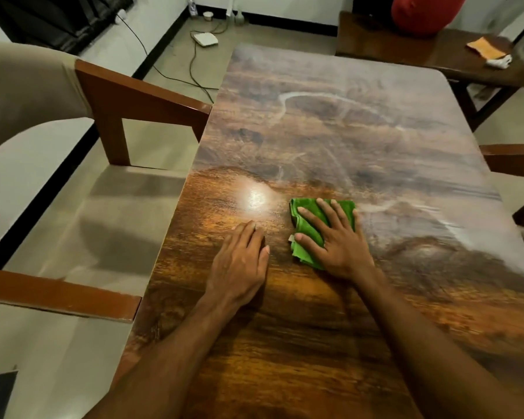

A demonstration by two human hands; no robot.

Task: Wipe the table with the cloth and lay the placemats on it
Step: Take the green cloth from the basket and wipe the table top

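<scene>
Head view: right hand (342, 246) covers most of the green cloth (303, 254).

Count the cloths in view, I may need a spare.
2: a green cloth under the right hand on the table; an orange one on the far bench. The white bundle beside it may be another.

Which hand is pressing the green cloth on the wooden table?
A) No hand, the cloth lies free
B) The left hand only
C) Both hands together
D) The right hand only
D: the right hand lies flat with spread fingers on the green cloth, while the left hand rests on the bare table beside it, apart from the cloth.
</scene>
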